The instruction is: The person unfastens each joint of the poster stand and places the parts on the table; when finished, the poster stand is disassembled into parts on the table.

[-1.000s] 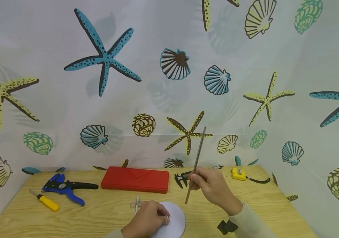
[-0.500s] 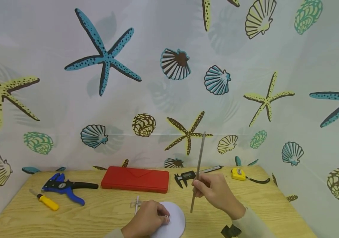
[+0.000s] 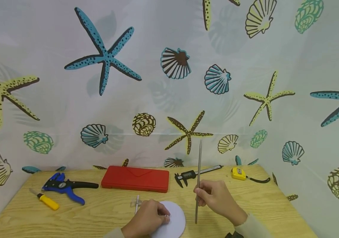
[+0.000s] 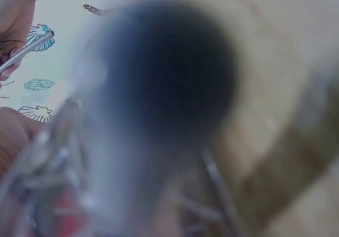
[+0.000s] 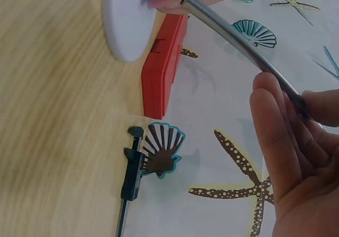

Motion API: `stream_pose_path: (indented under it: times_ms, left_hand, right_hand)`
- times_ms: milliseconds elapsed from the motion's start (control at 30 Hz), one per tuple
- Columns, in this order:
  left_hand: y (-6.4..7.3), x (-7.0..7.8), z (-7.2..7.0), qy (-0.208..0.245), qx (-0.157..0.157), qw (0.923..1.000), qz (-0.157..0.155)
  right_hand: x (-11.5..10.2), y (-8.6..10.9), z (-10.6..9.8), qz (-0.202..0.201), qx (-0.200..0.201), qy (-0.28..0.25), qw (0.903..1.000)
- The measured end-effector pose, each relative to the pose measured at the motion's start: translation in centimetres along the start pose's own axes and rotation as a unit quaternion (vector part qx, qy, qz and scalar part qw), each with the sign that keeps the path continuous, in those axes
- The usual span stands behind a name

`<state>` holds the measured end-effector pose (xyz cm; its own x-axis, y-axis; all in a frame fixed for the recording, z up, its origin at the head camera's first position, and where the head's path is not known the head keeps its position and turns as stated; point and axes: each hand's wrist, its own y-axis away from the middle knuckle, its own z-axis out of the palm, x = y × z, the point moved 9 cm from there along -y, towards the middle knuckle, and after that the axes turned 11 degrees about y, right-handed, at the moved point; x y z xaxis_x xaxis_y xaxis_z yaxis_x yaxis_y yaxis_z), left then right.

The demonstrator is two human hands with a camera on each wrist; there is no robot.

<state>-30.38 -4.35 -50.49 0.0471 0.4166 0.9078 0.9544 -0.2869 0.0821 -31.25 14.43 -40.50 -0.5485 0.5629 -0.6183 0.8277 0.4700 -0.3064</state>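
Note:
In the head view my left hand (image 3: 147, 218) pinches a small white stub at the middle of a round white disc (image 3: 177, 216), near the front of the table. The right wrist view shows the disc (image 5: 124, 22) nearly edge-on, with the left fingers at its stub. To the right of the disc, my right hand (image 3: 217, 200) holds a thin metal rod (image 3: 199, 165) nearly upright between thumb and fingers. Its lower end is beside the disc's right edge. A large dark blur (image 4: 164, 72) covers most of the left wrist view.
Behind the hands lie a red case (image 3: 135, 178), a digital caliper (image 3: 188, 174) and a yellow tape measure (image 3: 238, 174). At left are blue wire strippers (image 3: 63, 186) and a yellow-handled knife (image 3: 48, 201). A thin white stick (image 3: 137, 203) with a clear piece sits beside the left hand.
My right hand has moved right and down with the metal rod, which now stands more upright. The left hand has stayed on the disc's stub.

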Motion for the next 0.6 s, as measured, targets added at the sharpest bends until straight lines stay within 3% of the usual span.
stream_pose_path:
  times_ms: [600]
  left_hand:
    - [-0.1,-0.1,0.1,0.000,-0.007,0.9999,0.011]
  right_hand:
    - [2.8,2.0,2.2,0.094,-0.079,-0.041,0.9915]
